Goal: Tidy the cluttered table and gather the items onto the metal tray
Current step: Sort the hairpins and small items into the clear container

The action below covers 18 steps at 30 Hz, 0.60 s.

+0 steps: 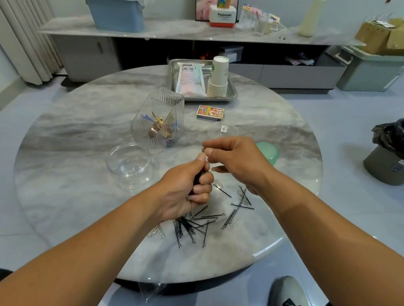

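Near the table's centre, the left hand [186, 186] is fisted round a dark bundle, mostly hidden, seemingly hairpins. The right hand [236, 162] pinches something too small to identify at the left thumb tip. Loose black hairpins [202, 220] and paper clips [157, 231] lie at 6 o'clock. At 12 o'clock the metal tray [232, 92] holds stacked paper cups [218, 78] and a plastic packet [189, 78]. At 10 o'clock a ribbed clear container [159, 120] holds gold clips; the round clear tub [128, 165] looks empty.

1. table [73, 144]: grey-white marbled.
2. hairpins [197, 222]: black.
3. tray [233, 94]: silver metal.
4. paper cups [219, 78]: white with green print.
5. lid [269, 153]: mint green.
6. ribbed container [165, 107]: clear, striped.
7. card box [210, 113]: red, yellow, blue.
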### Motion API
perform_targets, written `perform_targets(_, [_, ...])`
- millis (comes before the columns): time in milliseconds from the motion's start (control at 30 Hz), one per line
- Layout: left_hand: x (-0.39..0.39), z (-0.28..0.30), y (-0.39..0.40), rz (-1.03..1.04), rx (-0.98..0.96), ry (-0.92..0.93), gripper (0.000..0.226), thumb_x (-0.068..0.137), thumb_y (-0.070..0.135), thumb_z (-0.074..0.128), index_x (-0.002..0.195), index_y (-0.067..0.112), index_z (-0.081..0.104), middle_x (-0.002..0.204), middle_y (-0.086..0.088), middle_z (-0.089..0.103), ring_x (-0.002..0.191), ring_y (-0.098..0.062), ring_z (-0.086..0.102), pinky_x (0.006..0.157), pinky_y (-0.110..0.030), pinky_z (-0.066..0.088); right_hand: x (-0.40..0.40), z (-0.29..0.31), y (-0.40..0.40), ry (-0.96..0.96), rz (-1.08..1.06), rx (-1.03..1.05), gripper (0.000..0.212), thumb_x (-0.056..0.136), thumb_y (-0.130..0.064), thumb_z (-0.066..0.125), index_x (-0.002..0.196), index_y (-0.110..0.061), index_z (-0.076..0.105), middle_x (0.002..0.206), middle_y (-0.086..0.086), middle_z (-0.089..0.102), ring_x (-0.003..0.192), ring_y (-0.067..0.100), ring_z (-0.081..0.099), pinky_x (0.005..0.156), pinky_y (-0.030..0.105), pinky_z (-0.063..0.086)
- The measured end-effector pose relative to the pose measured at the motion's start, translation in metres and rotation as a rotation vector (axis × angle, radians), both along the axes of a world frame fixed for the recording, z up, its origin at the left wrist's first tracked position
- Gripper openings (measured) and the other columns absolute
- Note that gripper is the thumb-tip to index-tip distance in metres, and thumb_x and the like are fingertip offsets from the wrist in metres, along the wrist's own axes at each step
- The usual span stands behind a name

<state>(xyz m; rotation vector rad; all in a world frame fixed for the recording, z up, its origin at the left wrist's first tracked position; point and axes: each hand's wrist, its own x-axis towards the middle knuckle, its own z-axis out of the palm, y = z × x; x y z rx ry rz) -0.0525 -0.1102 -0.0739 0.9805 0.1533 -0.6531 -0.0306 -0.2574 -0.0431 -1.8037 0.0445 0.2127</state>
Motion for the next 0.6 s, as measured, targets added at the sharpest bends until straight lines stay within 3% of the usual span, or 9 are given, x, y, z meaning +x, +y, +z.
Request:
perform_targets(67, [0.0, 0.004, 0.002, -0.07, -0.055, 0.017, 0.032, 0.103, 0.043, 0.046, 0.085, 0.017, 0.048, 0.061, 0.004, 0.035, 0.044, -0.005, 0.028, 0.036, -0.016, 0.022, -0.001, -0.004, 0.003, 0.019, 0.024, 0.053, 0.022, 0.095, -0.006, 0.068, 0.116, -0.01, 0.072, 0.098, 0.009, 0.075, 0.087, 0.013, 0.069, 0.087, 0.034, 0.059])
perform_targets(167, [0.0, 0.006, 0.006, -0.078, -0.122, 0.088, 0.032, 0.104, 0.042, 0.045, 0.085, 0.016, 0.05, 0.059, 0.005, 0.034, 0.042, -0.004, 0.03, 0.035, -0.015, 0.024, -0.002, -0.004, 0.005, 0.052, 0.049, 0.151, 0.018, 0.096, 0.001, 0.065, 0.111, -0.005, 0.073, 0.093, 0.012, 0.074, 0.079, 0.013, 0.069, 0.083, 0.027, 0.061])
perform_targets(300, [0.002, 0.007, 0.012, 0.007, -0.19, 0.199, 0.033, 0.104, 0.041, 0.045, 0.084, 0.015, 0.049, 0.056, 0.006, 0.033, 0.042, -0.004, 0.034, 0.034, -0.014, 0.029, -0.004, 0.001, 0.005, 0.022, 0.168, 0.072, 0.028, 0.095, 0.002, 0.058, 0.102, -0.016, 0.078, 0.094, 0.012, 0.077, 0.089, 0.016, 0.068, 0.096, 0.033, 0.056])
perform_targets(400, [0.006, 0.01, 0.016, 0.084, -0.276, 0.241, 0.03, 0.104, 0.037, 0.046, 0.089, 0.012, 0.052, 0.057, 0.004, 0.038, 0.044, -0.004, 0.04, 0.036, -0.015, 0.037, -0.004, 0.002, 0.007, -0.034, 0.231, -0.058, 0.036, 0.097, -0.008, 0.051, 0.114, -0.028, 0.076, 0.11, -0.001, 0.077, 0.109, 0.013, 0.068, 0.108, 0.04, 0.049])
perform_targets(467, [0.009, 0.011, 0.016, 0.163, -0.312, 0.253, 0.029, 0.105, 0.031, 0.047, 0.091, 0.007, 0.055, 0.062, 0.0, 0.051, 0.049, -0.005, 0.051, 0.042, -0.018, 0.048, -0.003, -0.002, 0.009, -0.007, 0.281, -0.011, 0.037, 0.103, -0.017, 0.046, 0.129, -0.029, 0.069, 0.124, -0.007, 0.072, 0.122, 0.01, 0.062, 0.113, 0.043, 0.044])
perform_targets(600, [0.013, 0.01, 0.015, 0.281, -0.307, 0.254, 0.024, 0.107, 0.021, 0.045, 0.098, 0.004, 0.058, 0.067, -0.005, 0.056, 0.054, -0.009, 0.056, 0.051, -0.024, 0.056, -0.003, -0.012, 0.015, -0.031, 0.254, 0.059, 0.047, 0.106, -0.047, 0.043, 0.149, -0.028, 0.049, 0.142, -0.013, 0.059, 0.125, -0.004, 0.057, 0.113, 0.037, 0.045])
